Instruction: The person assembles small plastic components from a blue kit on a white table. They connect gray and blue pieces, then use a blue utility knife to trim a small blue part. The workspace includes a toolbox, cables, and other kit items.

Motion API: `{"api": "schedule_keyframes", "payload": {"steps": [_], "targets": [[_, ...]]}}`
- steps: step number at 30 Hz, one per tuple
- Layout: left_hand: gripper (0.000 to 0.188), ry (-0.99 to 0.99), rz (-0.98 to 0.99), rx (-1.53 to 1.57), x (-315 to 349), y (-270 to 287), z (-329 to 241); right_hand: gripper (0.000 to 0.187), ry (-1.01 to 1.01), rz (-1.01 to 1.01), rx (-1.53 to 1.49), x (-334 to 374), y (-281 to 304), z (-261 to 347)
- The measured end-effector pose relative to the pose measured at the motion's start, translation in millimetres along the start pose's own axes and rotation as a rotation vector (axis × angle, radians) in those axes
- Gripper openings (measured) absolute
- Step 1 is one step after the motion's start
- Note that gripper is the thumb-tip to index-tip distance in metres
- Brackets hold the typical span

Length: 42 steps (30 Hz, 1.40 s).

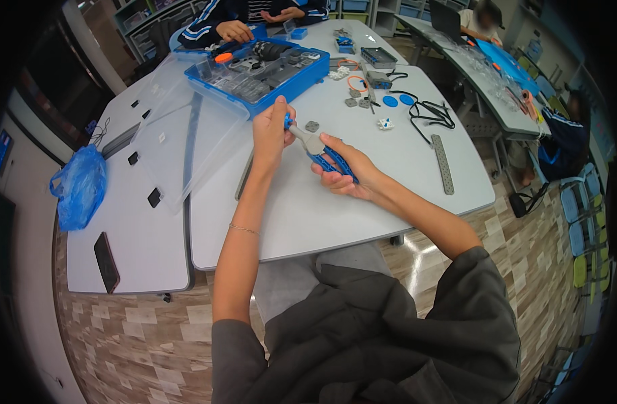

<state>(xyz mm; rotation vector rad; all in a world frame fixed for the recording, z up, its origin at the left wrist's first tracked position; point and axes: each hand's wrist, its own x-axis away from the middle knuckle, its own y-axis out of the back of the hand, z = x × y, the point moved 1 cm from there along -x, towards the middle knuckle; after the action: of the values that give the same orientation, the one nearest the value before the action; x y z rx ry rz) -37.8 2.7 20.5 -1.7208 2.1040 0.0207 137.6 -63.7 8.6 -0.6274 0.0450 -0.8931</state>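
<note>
My right hand [352, 168] is wrapped round the blue handles of a grey-jawed plier-like tool [313, 143], held above the near part of the white table. The tool's jaws point up and left toward my left hand [271, 136]. My left fingers are closed round a small blue piece [287, 122] at the tip of the jaws; most of it is hidden by the fingers. Just beyond the tool, a small grey plate-shaped part [312, 126] lies on the table. A blue parts case [268, 101] with grey and black pieces inside stands open beyond my left hand.
Loose parts, a black cable [433, 114] and a long grey perforated beam [442, 165] lie at right. A clear lid [201, 135] leans out from the case. Left are a blue plastic bag [81, 185] and a phone [107, 262]. A person [254, 20] sits across the table.
</note>
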Motion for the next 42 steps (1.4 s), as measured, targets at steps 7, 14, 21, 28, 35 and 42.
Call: {"api": "schedule_keyframes", "payload": {"steps": [7,14,21,28,35,42], "targets": [[0.04,0.044,-0.172,0.062,-2,-3,-3,0.064,0.224,-0.262,0.449,3,-4,3],[0.036,0.203,-0.15,0.12,-2,17,-18,0.062,0.569,-0.482,1.142,11,2,11],[0.033,0.266,-0.023,0.214,-1,1,11,0.065,0.509,-0.614,1.684,23,45,45],[0.029,0.288,-0.113,0.111,1,3,26,0.057,0.516,-0.74,1.852,44,75,61],[0.029,0.313,-0.044,0.004,4,-1,28,0.048,0.532,-0.684,1.952,46,72,61],[0.039,0.058,-0.017,0.084,25,-36,-34,0.048,0.68,-0.688,1.962,46,76,61]]}}
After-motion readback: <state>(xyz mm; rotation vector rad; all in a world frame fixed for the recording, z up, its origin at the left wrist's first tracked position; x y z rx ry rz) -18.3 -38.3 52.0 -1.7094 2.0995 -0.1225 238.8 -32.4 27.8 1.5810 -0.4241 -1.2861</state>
